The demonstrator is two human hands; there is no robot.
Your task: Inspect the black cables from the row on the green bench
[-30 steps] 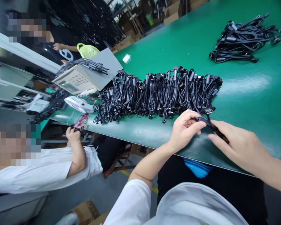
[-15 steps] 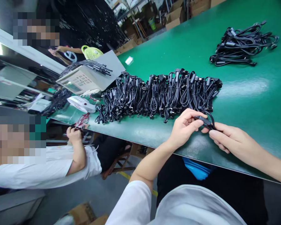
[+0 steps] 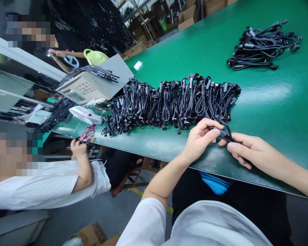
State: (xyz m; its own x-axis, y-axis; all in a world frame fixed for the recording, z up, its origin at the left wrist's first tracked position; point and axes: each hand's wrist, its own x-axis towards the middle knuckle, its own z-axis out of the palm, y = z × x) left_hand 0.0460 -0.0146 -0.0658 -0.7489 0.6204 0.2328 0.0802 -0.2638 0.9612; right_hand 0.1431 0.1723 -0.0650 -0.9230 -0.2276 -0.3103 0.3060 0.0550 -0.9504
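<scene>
A glossy green table [image 3: 267, 126] runs across the view, light glaring off its right part. Along its middle lies a long row of bundled black cables [image 3: 166, 102], packed side by side; a looser cable pile [image 3: 261, 46] sits well apart at the far right. Towards the left end stand a beige keypad machine [image 3: 84, 87] with cables draped over it, a white fan [image 3: 83, 114] and some red wires [image 3: 89, 130]; a yellow-green fan [image 3: 96, 57] is behind. Cardboard boxes [image 3: 188, 17] stand beyond the far edge. A co-worker in a white shirt [image 3: 53, 184] sits to the left, and another person in black has both hands raised further back.

The cable in hand [image 3: 228, 137] is above the near edge of the table, just in front of the row's right end, between the wearer's two hands. The left hand [image 3: 201, 138] pinches its thick grey-black part between thumb and fingers; the right hand [image 3: 250, 148] grips the strands just beside, a loop arching up between them
</scene>
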